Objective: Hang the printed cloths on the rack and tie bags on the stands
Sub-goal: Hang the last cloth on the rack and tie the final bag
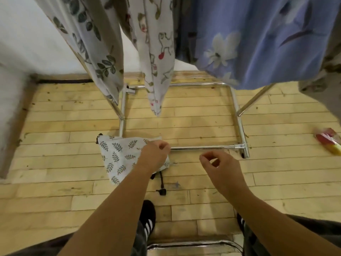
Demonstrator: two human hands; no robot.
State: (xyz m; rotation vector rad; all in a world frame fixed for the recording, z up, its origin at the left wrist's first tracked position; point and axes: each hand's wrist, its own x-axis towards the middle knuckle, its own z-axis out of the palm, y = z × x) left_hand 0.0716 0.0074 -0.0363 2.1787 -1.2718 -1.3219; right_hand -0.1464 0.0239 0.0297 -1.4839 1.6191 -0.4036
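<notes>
A small white drawstring bag (120,156) with a grey leaf print hangs at the left end of the chrome rack's (203,147) low front bar, its dark cord (162,183) trailing to the floor. My left hand (155,156) grips the bag's top right corner by the bar. My right hand (219,169) hovers just below the bar to the right, fingers curled with thumb and forefinger nearly meeting, nothing visible in them. Three printed cloths hang above: a leaf-print one (92,43), an animal-print one (156,52) and a blue flowered one (258,39).
The rack's chrome base frames a square of wooden floor (184,122). A red and yellow packet (330,143) lies on the floor at far right. A white wall (22,37) closes the left side. Another chrome bar (193,244) sits near my feet.
</notes>
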